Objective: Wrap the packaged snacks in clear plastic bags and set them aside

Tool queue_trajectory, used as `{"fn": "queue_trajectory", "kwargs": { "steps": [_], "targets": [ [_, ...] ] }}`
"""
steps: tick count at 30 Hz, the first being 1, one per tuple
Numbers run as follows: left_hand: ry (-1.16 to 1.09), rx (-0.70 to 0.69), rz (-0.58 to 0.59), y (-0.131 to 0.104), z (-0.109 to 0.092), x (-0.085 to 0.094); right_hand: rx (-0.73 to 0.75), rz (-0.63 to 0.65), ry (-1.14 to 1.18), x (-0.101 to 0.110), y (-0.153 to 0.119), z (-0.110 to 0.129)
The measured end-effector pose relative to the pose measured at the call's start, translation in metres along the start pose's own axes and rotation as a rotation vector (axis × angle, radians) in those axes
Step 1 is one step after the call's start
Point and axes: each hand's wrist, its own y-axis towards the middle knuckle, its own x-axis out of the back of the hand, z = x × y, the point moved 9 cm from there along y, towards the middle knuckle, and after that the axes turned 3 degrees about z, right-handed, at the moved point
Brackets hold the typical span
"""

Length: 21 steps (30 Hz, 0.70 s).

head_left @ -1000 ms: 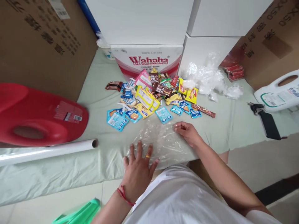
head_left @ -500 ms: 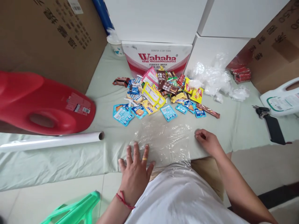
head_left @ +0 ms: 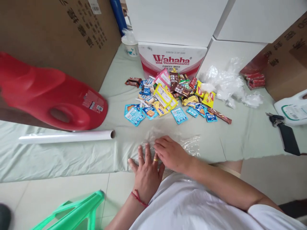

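A clear plastic bag (head_left: 190, 145) lies spread and wrinkled on the cloth in front of my body. My left hand (head_left: 147, 171) rests palm down at its left part, fingers spread, a ring on one finger and a red string on the wrist. My right hand (head_left: 174, 155) lies across the bag beside the left one, its slightly bent fingers close together on the film and touching the left hand's fingers. Its thumb and palm are hidden. Beyond both hands sits a pile of wrapped snacks (head_left: 165, 94), with several blue packets (head_left: 179, 115) along its near side.
A red jug (head_left: 79, 99) and a white roll (head_left: 67, 136) lie to the left. Behind the snacks stands a Wahaha carton (head_left: 171, 59). Crumpled clear bags (head_left: 220, 83), keys with a black case (head_left: 287, 139) and a white bottle (head_left: 294, 108) are at right. A green stool (head_left: 74, 212) stands below.
My right hand has moved left across the bag, from its right side to beside my left hand. My left hand stays spread on the bag. The view has shifted slightly left.
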Motion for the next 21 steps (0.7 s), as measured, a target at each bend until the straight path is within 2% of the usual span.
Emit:
{"fn": "queue_trajectory", "kwargs": {
  "steps": [3,7,11,14,16,17,19,21],
  "targets": [
    [-0.035,0.001,-0.036,0.003,-0.001,0.002,-0.025,-0.050,-0.011,-0.011,0.014,-0.019],
    [-0.093,-0.012,-0.151,-0.005,0.004,-0.001,0.001,0.014,-0.046,-0.023,0.041,-0.059],
    [-0.109,-0.035,-0.270,-0.040,0.029,-0.014,0.075,0.062,-0.075,-0.029,0.064,-0.076],
    [-0.119,-0.105,-0.253,-0.071,0.048,-0.019,0.131,0.087,-0.095,-0.033,0.074,-0.073],
    [-0.169,-0.086,-0.268,-0.084,0.061,-0.003,0.143,0.086,-0.107,-0.035,0.078,-0.070],
    [-0.214,-0.062,-0.304,-0.087,0.066,0.012,0.148,0.081,-0.112,-0.036,0.079,-0.069],
    [-0.320,0.011,-0.388,-0.085,0.072,0.050,0.160,0.064,-0.123,-0.038,0.079,-0.066],
    [-0.464,0.016,-0.468,-0.070,0.063,0.092,0.171,0.049,-0.136,-0.041,0.079,-0.062]
  ]
}}
